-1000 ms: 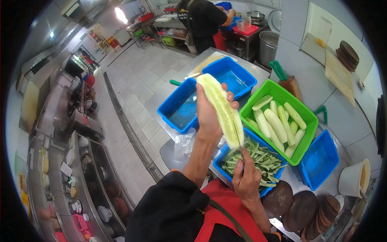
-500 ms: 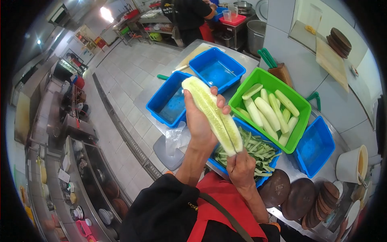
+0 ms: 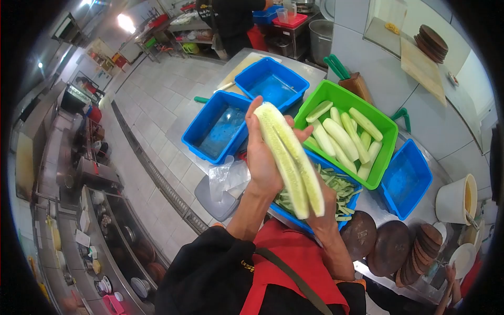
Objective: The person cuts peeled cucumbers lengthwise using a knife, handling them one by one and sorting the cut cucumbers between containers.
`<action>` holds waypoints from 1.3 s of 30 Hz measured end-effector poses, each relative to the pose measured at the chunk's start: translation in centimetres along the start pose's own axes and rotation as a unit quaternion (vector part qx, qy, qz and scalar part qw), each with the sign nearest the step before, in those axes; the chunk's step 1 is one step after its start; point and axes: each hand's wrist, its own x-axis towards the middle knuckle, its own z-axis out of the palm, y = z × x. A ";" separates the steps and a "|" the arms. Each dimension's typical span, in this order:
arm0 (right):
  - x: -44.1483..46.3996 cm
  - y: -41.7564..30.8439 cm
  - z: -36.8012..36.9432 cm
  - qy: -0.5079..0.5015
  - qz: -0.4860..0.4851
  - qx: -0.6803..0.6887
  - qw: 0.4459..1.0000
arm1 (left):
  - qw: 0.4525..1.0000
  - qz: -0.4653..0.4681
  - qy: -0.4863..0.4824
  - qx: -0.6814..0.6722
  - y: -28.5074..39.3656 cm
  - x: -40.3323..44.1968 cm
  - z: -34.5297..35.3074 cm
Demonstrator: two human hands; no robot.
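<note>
A long peeled cucumber (image 3: pixel 283 152), split lengthwise with its seeded inside showing, lies in my left hand (image 3: pixel 262 163), thumb on one side and fingers round the other. The two lengths part toward the lower end. My right hand (image 3: pixel 323 210) is behind that lower end, its fingers mostly hidden, so what it holds cannot be seen. Below the cucumber, a blue tub (image 3: pixel 358 197) holds green strips (image 3: pixel 338 189). Several peeled cucumbers (image 3: pixel 344 137) lie in the green tub (image 3: pixel 386 163) to the right.
Blue tubs stand at the back (image 3: pixel 273 84), left (image 3: pixel 215 126) and right (image 3: pixel 407 178). Dark round boards (image 3: pixel 388 247) lie near a white bucket (image 3: pixel 455 199). Green-handled tools stand in a wooden block (image 3: pixel 357 86). One person (image 3: pixel 228 26) stands beyond the table; another person's hand (image 3: pixel 450 275) shows lower right.
The cucumber's lengths have spread apart at the lower end. My right hand has moved behind them, and my left fingers have loosened. The view has shifted, and a hand has appeared at lower right.
</note>
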 end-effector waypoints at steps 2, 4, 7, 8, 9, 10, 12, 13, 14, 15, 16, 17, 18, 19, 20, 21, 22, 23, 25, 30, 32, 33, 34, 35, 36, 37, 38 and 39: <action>0.2 -0.1 0.1 0.000 -0.034 -0.047 0.998 | 0.999 0.001 -0.054 -0.001 0.0 0.1 -0.5; 0.4 0.4 0.1 -0.013 -0.023 -0.058 0.998 | 0.997 -0.002 -0.073 0.012 -0.4 -0.2 -0.6; 1.1 0.7 0.0 -0.023 -0.019 -0.063 0.998 | 0.993 -0.001 -0.098 0.062 -1.7 -1.4 -0.4; 1.1 0.9 -0.1 -0.016 -0.006 -0.045 0.999 | 0.994 -0.020 -0.090 0.060 -2.2 -1.8 -0.4; 1.2 1.2 -0.2 -0.009 0.008 -0.026 1.000 | 0.994 -0.040 -0.082 0.057 -2.5 -2.0 -0.4; 1.4 2.1 0.3 0.012 -0.037 -0.010 0.999 | 0.992 -0.042 -0.110 0.039 -2.7 -1.9 -1.0; 1.7 2.4 -0.1 0.007 -0.030 -0.016 0.999 | 0.990 -0.054 -0.122 0.050 -3.2 -2.2 -0.8; 1.9 2.4 -0.3 0.001 -0.023 -0.020 1.000 | 0.987 -0.066 -0.132 0.062 -3.5 -2.5 -0.7; 2.2 2.2 -0.6 0.002 -0.024 -0.019 1.000 | 0.982 -0.048 -0.159 0.092 -4.0 -2.3 -1.8; 2.6 2.1 -0.9 0.010 -0.034 -0.050 0.998 | 0.982 -0.046 -0.160 0.094 -4.1 -2.2 -1.6; 2.7 2.1 -1.0 0.019 -0.043 -0.080 0.996 | 0.985 -0.056 -0.115 0.119 -4.1 -2.3 -1.5; 2.6 2.5 -1.0 0.020 -0.043 -0.079 0.996 | 0.985 -0.065 -0.070 0.142 -4.2 -2.3 -1.4; 2.7 3.2 -1.0 0.022 -0.055 -0.146 0.988 | 0.986 -0.069 -0.079 0.129 -4.8 -2.3 -2.6; 3.0 3.7 -1.1 0.027 -0.067 -0.213 0.974 | 0.986 -0.067 -0.083 0.130 -4.9 -2.7 -3.1; 3.1 3.8 -1.3 0.037 -0.068 -0.260 0.962 | 0.929 0.027 -0.119 0.349 -5.0 -3.3 -3.6; 3.1 4.1 -1.3 0.043 -0.070 -0.261 0.962 | 0.816 0.122 -0.147 0.546 -4.9 -3.8 -3.8; 3.0 4.4 -1.2 0.044 -0.069 -0.262 0.961 | 0.843 0.068 -0.133 0.516 -4.7 -4.4 -3.4; 3.0 4.7 -1.0 0.045 -0.069 -0.264 0.961 | 0.842 0.070 -0.136 0.517 -4.8 -4.4 -3.8; 2.8 5.5 -0.4 0.041 -0.060 -0.266 0.961 | 0.828 0.017 -0.123 0.546 -4.5 -4.2 -4.2; 1.9 9.1 0.8 0.027 -0.006 -0.294 0.955 | 0.854 -0.159 -0.099 0.485 -4.8 -5.6 -4.9; 2.4 10.8 0.4 0.032 0.083 -0.296 0.951 | 0.842 -0.176 -0.117 0.496 -5.4 -5.7 -6.2; 2.3 12.3 -0.3 0.035 0.089 -0.298 0.950 | 0.831 -0.192 -0.128 0.507 -5.7 -6.0 -6.9; 2.3 14.5 -1.2 0.083 0.156 -0.270 0.946 | 0.824 -0.210 -0.125 0.512 -6.0 -5.9 -7.1; 2.3 16.1 -2.4 0.131 0.220 -0.240 0.937 | 0.824 -0.209 -0.130 0.511 -6.5 -5.0 -7.4; 2.2 16.7 -3.5 0.135 0.219 -0.242 0.936 | 0.811 -0.196 -0.123 0.537 -7.2 -3.6 -7.7; 1.7 17.1 -4.4 0.162 0.219 -0.193 0.943 | 0.797 -0.185 -0.114 0.563 -7.6 -2.2 -7.7; 1.3 17.5 -5.2 0.189 0.217 -0.143 0.947 | 0.770 -0.178 -0.111 0.602 -8.2 0.1 -7.1; 0.6 18.8 -5.5 0.191 0.217 -0.143 0.947 | 0.782 -0.125 -0.121 0.599 -9.6 2.8 -7.5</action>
